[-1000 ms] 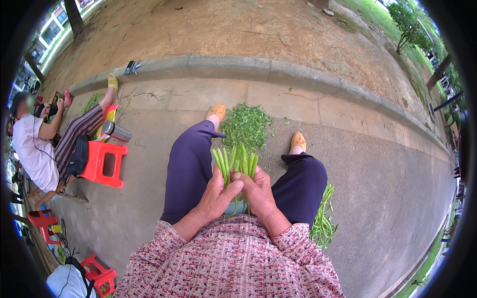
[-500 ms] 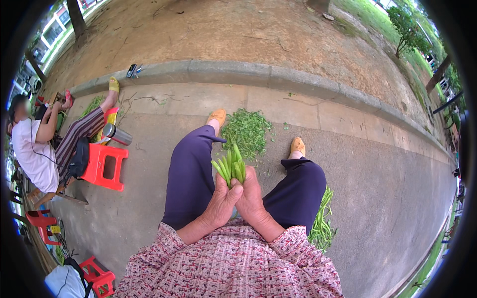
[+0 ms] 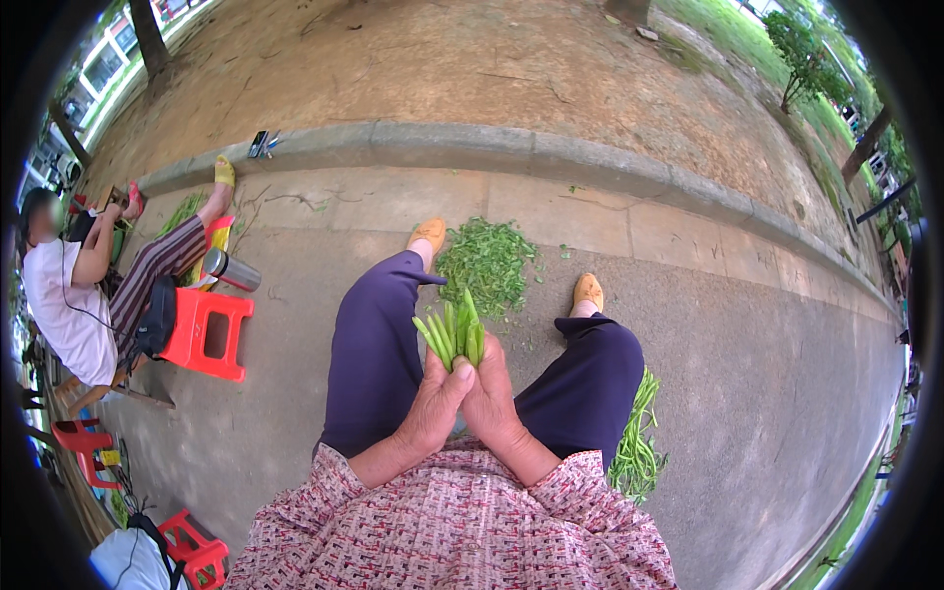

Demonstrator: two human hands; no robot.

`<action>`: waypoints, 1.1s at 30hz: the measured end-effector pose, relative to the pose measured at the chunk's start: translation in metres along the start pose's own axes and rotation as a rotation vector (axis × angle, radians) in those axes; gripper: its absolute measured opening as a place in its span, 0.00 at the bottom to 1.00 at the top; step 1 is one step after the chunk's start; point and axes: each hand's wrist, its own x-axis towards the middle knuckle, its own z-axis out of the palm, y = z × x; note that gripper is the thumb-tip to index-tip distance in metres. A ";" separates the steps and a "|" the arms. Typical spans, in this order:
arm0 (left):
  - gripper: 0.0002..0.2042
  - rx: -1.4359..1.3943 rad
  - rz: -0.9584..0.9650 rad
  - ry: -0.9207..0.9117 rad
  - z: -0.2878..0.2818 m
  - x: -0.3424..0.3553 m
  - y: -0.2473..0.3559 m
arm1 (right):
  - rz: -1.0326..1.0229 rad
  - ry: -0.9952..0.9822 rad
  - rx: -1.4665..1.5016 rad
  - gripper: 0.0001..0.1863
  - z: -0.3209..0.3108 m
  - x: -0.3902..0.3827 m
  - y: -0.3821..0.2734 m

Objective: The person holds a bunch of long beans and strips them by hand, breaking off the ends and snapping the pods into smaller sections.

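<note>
Between my knees, a small bunch of green stems (image 3: pixel 454 332) points up and away from me, its tips fanned apart. My left hand (image 3: pixel 431 415) is closed round the lower part of the bunch, thumb on top. Pressed against it, my right hand (image 3: pixel 495 401) grips the same bunch from the right side. The lower ends are hidden inside my fingers. Beyond the hands, a pile of chopped green leaves and trimmings (image 3: pixel 484 258) lies on the ground between my feet. Long green stems (image 3: pixel 641 444) lie in a heap beside my right leg.
On the left a seated person (image 3: pixel 74 295) in a white top sits by a red plastic stool (image 3: pixel 208 332) with a steel flask (image 3: pixel 232 268) next to it. Another red stool (image 3: pixel 194 548) stands nearer. A concrete kerb (image 3: pixel 452 141) crosses ahead, with a phone-like dark object (image 3: pixel 259 145) on it.
Both hands stay closed on the bunch. The stems have shifted slightly, with the left ones leaning a little farther left. The rest looks the same.
</note>
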 end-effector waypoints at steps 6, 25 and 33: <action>0.33 0.172 -0.002 -0.023 0.000 -0.007 -0.002 | 0.416 -0.056 0.432 0.17 -0.006 0.000 -0.002; 0.27 0.263 0.049 -0.012 -0.004 -0.007 -0.010 | 0.300 -0.024 0.097 0.19 -0.015 0.002 -0.018; 0.31 0.438 0.160 -0.049 -0.007 -0.007 -0.002 | 0.107 -0.191 -0.229 0.28 -0.019 -0.004 -0.010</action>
